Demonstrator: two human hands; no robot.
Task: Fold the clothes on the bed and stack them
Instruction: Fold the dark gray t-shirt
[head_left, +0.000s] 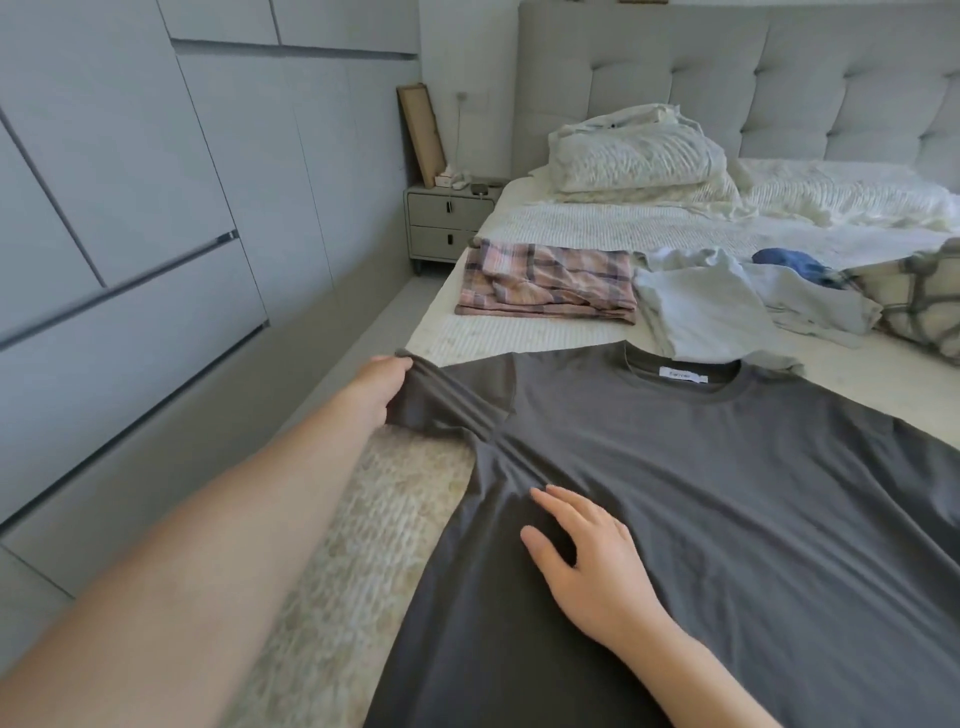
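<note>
A dark grey T-shirt (727, 493) lies spread flat on the bed (519, 332), collar and white label away from me. My left hand (376, 392) grips the end of its left sleeve, and the cloth is pulled into creases toward the armpit. My right hand (587, 561) rests flat on the shirt's body below that sleeve, fingers straight. Beyond the shirt lie a folded pink plaid garment (550, 283), a pale blue-grey garment (711, 306), and a dark blue piece (789, 262) partly hidden behind it.
A patterned cushion or cloth (919, 301) sits at the right edge. Pillows and a crumpled white blanket (634, 156) pile up by the padded headboard. A bedside table (447, 218) stands left of the bed, with wardrobe doors (130, 234) along the left wall.
</note>
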